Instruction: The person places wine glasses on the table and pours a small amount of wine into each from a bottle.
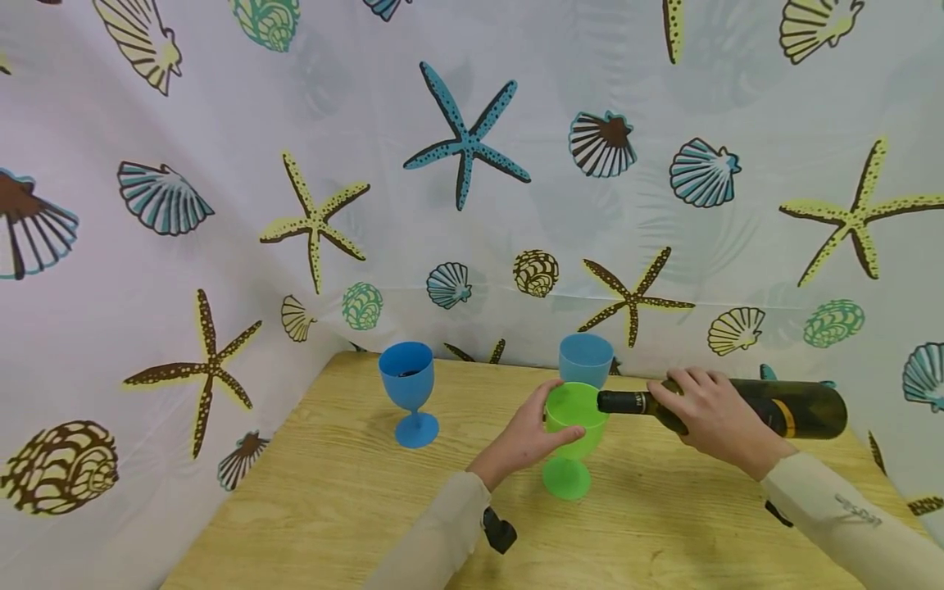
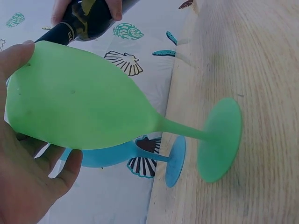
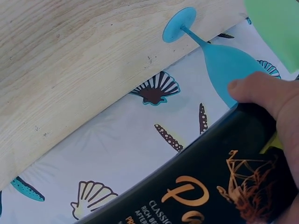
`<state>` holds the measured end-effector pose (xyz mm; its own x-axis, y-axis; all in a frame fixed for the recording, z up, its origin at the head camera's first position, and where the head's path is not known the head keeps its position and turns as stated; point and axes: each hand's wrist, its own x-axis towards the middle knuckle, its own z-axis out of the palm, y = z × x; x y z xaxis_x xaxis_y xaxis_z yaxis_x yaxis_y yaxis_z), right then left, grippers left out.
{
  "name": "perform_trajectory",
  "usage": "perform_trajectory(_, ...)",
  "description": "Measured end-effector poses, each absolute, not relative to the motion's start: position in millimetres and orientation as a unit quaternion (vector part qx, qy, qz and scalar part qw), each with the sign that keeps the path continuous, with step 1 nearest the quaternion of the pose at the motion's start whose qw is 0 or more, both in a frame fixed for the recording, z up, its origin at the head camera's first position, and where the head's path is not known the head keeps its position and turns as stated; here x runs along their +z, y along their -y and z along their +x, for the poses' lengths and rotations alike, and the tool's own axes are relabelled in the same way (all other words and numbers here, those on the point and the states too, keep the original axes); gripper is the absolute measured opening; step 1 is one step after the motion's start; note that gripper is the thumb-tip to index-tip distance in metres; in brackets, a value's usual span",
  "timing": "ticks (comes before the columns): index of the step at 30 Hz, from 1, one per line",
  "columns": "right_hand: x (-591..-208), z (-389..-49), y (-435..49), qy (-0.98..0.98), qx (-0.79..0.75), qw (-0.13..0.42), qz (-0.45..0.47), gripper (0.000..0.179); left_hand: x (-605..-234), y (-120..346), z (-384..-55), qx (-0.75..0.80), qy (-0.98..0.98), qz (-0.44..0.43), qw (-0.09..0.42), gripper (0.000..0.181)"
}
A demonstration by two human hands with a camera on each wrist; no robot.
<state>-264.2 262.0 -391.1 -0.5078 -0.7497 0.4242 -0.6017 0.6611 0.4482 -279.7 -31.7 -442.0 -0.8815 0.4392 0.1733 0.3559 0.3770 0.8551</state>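
A green plastic goblet (image 1: 575,442) stands upright on the wooden table, and my left hand (image 1: 527,434) holds its bowl from the left, thumb in front and fingers behind. In the left wrist view the goblet (image 2: 84,98) fills the middle, its foot on the wood. My right hand (image 1: 704,414) grips a dark wine bottle (image 1: 804,408) around its shoulder. The bottle lies almost level, its mouth at the goblet's right rim. Gold lettering shows on the bottle's label (image 3: 187,191) in the right wrist view. Whether wine is flowing I cannot tell.
Behind the green goblet stands a light blue goblet (image 1: 586,359). A darker blue goblet (image 1: 415,385) with dark liquid inside stands further left on the table (image 1: 332,492). A white curtain (image 1: 354,106) printed with shells and starfish hangs along the table's back and left edges.
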Motion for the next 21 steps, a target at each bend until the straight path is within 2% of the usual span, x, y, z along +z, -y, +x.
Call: perform_trajectory(21, -384.5, -266.2, -262.7, 0.864, -0.151, 0.287, 0.386, 0.078, -442.5, 31.2, -281.6, 0.507, -0.827, 0.237, 0.049, 0.084)
